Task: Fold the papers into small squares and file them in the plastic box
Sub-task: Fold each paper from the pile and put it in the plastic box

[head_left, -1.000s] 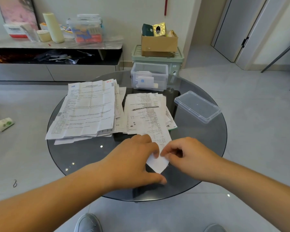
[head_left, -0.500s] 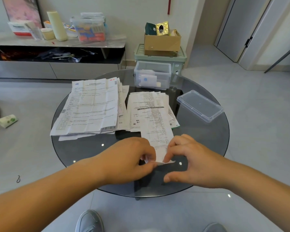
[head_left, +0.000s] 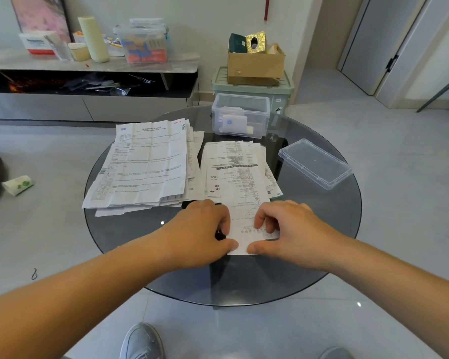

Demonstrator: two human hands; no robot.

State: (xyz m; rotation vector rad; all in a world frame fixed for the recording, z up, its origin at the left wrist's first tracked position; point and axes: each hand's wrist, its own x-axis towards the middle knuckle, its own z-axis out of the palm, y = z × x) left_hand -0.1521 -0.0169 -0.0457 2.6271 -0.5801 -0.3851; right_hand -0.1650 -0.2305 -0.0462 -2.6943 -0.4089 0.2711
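Observation:
A long white receipt (head_left: 244, 216) runs from the right paper stack toward me on the round glass table (head_left: 329, 216). Its near end is turned up and folded back over itself. My left hand (head_left: 205, 231) pinches the fold's left edge, and my right hand (head_left: 285, 229) pinches its right edge, thumbs at the near crease. Two stacks of printed papers lie behind: a large stack (head_left: 145, 164) on the left and a narrower stack (head_left: 233, 161) on the right. At the table's far edge stands the clear plastic box (head_left: 240, 116), open, with folded papers inside.
The box's clear lid (head_left: 315, 163) lies on the table's right side. Behind the table stand a green crate (head_left: 254, 86) with a cardboard box on top and a low shelf (head_left: 88, 66) with containers. A small packet (head_left: 17, 185) lies on the floor at left.
The receipt's near end, flat a second ago, has been lifted and folded back over itself. Both hands moved slightly away from me and now pinch the fold.

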